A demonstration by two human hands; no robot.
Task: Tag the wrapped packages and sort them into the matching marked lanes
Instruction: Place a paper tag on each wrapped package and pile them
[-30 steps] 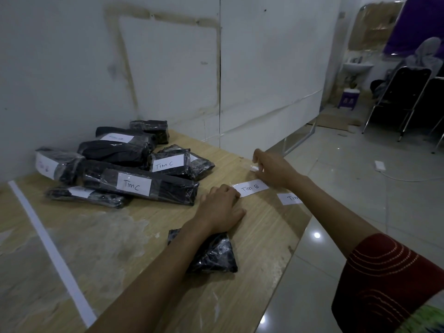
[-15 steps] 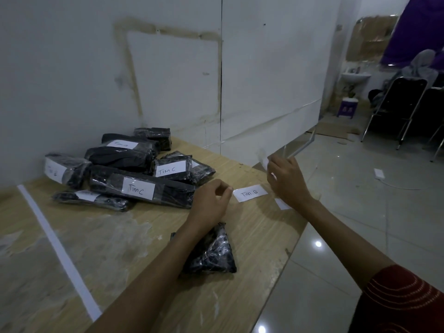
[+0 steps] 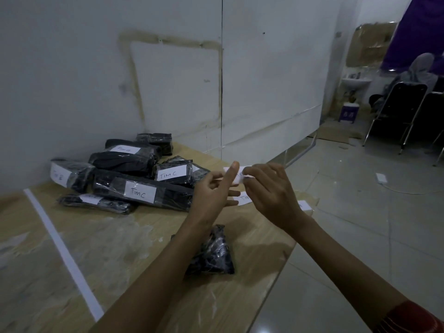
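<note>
Above the table's right end, both hands meet on a small white paper label [image 3: 240, 177]. My right hand [image 3: 271, 192] pinches its right end with the fingertips. My left hand [image 3: 213, 191] holds the left part, thumb upright across the front. Under my left forearm lies a small black wrapped package [image 3: 215, 254] with no tag showing. Tagged black packages are piled at the back left, among them a long one marked "Tim C" [image 3: 141, 192], a shorter "Tim C" one [image 3: 171, 174] and a "Tim B" one [image 3: 61, 175].
Two more labels [image 3: 243, 199] [image 3: 305, 205] lie on the wooden table [image 3: 134, 241] near its right edge. A white tape line [image 3: 63, 252] runs diagonally across the left side. A wall stands behind; chairs [image 3: 406, 111] and a seated person are at the far right.
My left hand left the table and rose toward the right hand. My right hand came back from the table's far corner with a label. Both now hold it in the air.
</note>
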